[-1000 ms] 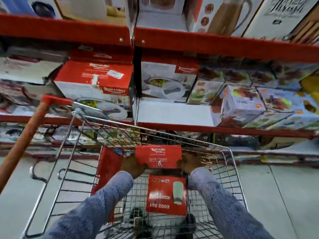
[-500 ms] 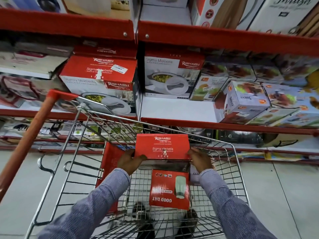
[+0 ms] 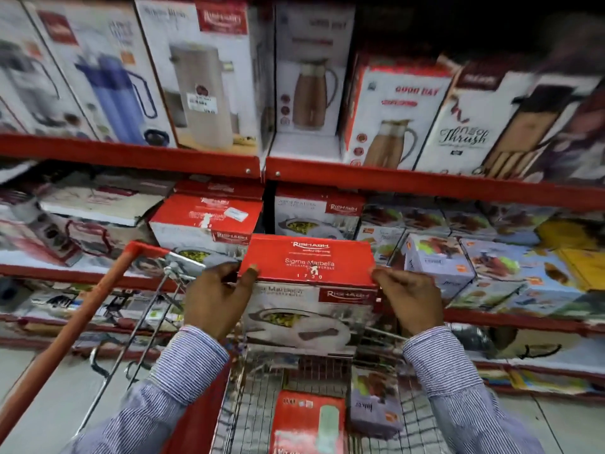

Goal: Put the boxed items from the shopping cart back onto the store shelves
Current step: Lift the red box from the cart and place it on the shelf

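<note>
Much of what surrounds you is smeared by motion: the boxes at the left end of the middle shelf and those at its right end are too blurred to read, and the top shelf is cut off at the upper edge. Your own fingers are mostly hidden behind the red-and-white casserole box, so only the thumbs and backs of the hands show. Your left hand clamps the box's left end, thumb lying on the red top near its front left corner; your right hand grips the right end, thumb at the front right corner. The box sits level between both hands, lifted above the shopping cart and in front of the middle shelf's front edge. Below it in the cart's basket lie a red box and a small lilac box, both partly cut off or blurred.
</note>
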